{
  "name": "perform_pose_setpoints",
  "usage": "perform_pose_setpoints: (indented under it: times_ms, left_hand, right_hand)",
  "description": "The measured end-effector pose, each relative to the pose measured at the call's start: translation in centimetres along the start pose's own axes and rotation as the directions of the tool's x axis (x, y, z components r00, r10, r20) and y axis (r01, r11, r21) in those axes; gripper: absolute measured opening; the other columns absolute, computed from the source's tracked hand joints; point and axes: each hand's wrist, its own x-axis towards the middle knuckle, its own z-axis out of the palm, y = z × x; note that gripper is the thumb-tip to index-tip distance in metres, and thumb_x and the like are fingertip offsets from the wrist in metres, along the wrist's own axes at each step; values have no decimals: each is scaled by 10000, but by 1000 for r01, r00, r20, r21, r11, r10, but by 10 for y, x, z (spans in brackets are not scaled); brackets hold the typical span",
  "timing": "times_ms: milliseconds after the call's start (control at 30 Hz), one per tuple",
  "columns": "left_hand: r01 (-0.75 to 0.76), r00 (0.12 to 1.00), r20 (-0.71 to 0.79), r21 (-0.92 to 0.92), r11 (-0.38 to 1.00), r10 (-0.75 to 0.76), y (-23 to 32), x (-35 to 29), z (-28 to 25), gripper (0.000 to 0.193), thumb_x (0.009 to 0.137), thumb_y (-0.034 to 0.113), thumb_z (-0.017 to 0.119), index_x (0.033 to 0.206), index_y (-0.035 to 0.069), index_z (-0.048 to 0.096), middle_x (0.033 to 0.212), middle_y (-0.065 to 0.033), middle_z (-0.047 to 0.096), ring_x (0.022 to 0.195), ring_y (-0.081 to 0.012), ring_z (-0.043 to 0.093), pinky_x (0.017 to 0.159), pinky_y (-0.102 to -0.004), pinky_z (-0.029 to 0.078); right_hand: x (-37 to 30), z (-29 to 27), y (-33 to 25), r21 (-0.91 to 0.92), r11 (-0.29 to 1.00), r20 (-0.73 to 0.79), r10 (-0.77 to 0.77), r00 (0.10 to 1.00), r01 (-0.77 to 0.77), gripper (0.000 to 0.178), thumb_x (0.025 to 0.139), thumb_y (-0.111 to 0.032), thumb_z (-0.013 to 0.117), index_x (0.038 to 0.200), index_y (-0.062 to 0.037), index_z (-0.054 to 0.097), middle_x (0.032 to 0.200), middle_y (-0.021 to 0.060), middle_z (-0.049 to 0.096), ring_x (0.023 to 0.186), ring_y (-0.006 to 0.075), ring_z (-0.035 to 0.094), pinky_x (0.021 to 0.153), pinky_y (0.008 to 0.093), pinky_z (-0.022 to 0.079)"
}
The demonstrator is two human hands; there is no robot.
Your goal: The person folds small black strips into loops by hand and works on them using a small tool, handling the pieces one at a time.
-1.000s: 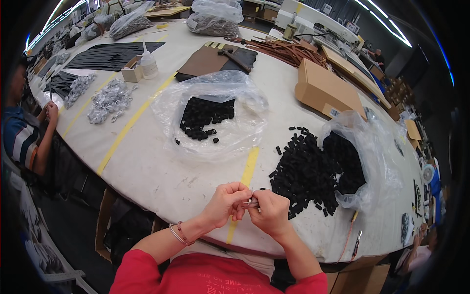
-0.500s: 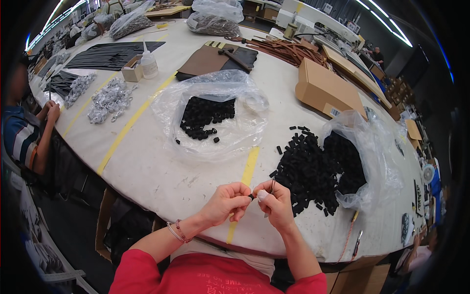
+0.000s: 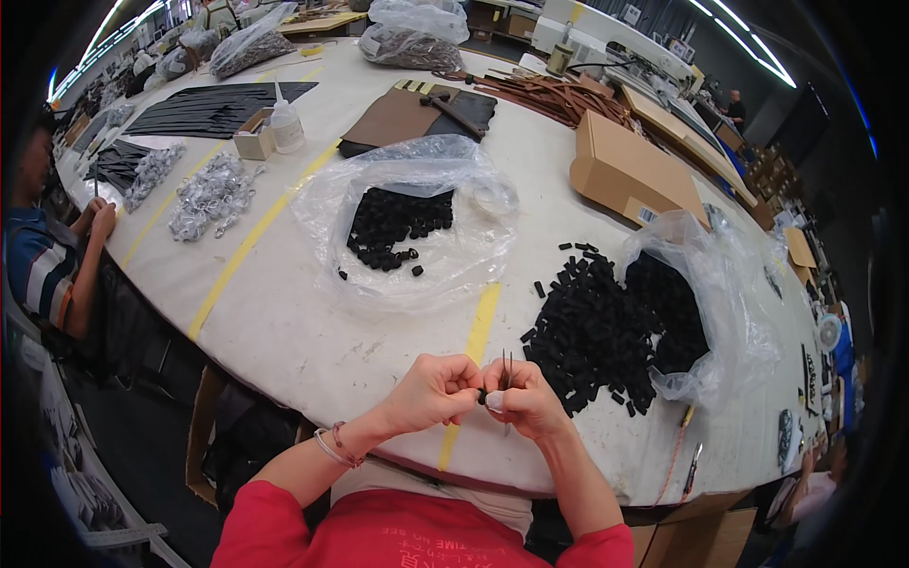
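Observation:
Near the table's front edge, my left hand (image 3: 443,390) pinches a small black piece (image 3: 482,397), closed between thumb and fingertips. My right hand (image 3: 528,399) is closed beside it, its fingertips meeting the same piece. Held in the right hand is a slim two-pronged metal tool (image 3: 507,367), its thin prongs pointing away from me. Something white covers the right thumb tip. Just beyond the right hand spreads a heap of short black tubular pieces (image 3: 592,322), some spilling from a clear plastic bag (image 3: 739,331). Fingers hide most of the piece I hold.
Another open plastic bag (image 3: 473,260) holds small black pieces (image 3: 398,222). Around the table are a cardboard box (image 3: 634,170), a white squeeze bottle (image 3: 286,128), metal hardware (image 3: 213,194) and a hammer (image 3: 454,112). Snips (image 3: 693,469) lie at right; a co-worker (image 3: 57,246) sits at left.
The two-pronged tool has turned more upright in my right hand, its prongs now showing. Both hands have shifted slightly, still meeting at the small black piece.

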Motion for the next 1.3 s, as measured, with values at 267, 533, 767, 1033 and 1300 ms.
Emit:
perform_pose_setpoints:
  times_ms: [267,533,767,1033,1300]
  left_hand:
    - [-415,730,-55,757,505,682,-15,5,16,96,680,-12,557,727,6,475,620,-117,511,515,-225,538,440,-278,420]
    - [-245,893,-253,420,874,372,-20,8,2,92,724,-62,499,786,1,476,727,-46,533,489,-115,516,403,-245,413]
    - [88,976,-126,-518,851,-177,-2,6,-3,113,779,13,415,856,14,497,626,-43,512,421,-95,479,339,-189,333]
    - [113,983,-48,-601,791,-177,-3,7,-6,169,760,10,414,884,2,528,609,-59,542,380,-93,466,299,-181,309]
    - [115,990,1,-600,792,-143,-2,7,-9,175,760,-4,398,860,-25,540,632,-89,562,374,-95,477,280,-181,316]
  right_hand:
    - [8,14,5,-691,691,-171,-443,880,213,70,694,-4,557,694,-22,489,576,-54,437,493,-4,344,424,165,263]
    - [2,32,-9,-766,618,-168,-457,873,177,115,759,-51,550,789,-3,450,584,-9,450,533,29,388,467,195,314]
    - [-9,19,-12,-880,473,-90,-241,966,36,190,867,-187,436,875,0,469,602,37,466,544,92,422,518,237,368]
    - [-7,16,-7,-864,502,-60,-190,980,44,183,843,-158,432,877,7,504,621,119,547,585,214,555,560,315,417]
    - [-8,20,-10,-833,553,-120,-199,973,10,196,823,-105,472,904,34,583,664,70,592,584,93,564,534,221,430]
